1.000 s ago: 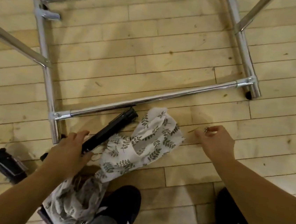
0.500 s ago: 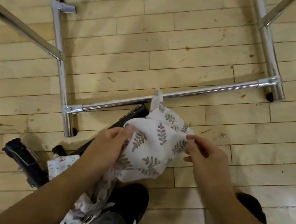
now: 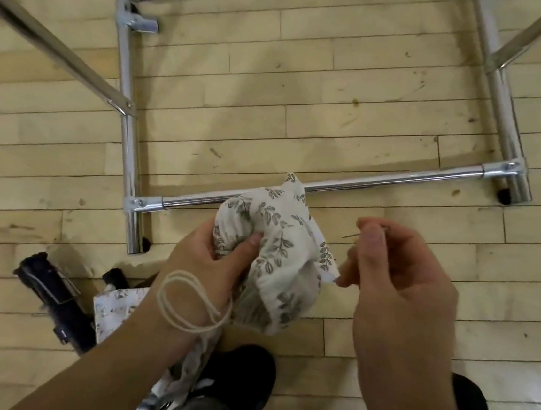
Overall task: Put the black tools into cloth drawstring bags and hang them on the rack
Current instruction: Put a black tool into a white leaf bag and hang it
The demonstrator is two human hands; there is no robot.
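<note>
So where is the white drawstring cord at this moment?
In the head view, the cord lies looped over the wrist of the left hand, lower centre-left, just beside the leaf-print bag that this hand grips.

Rack [image 3: 128, 143] uprights cut off at top edge. Black tool [image 3: 52, 298] partly hidden behind forearm and second bag [image 3: 114, 308]. Held bag [image 3: 277, 255] contents hidden; shoes [image 3: 237, 385] cropped below.

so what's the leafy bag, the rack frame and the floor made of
Leaf-print bag: soft woven cloth, probably cotton; it crumples in matte folds. Rack frame: metal tubing, chrome-like finish with bright mirror glints. Floor: pale wood planks, visible grain and seams, low sheen.
</note>
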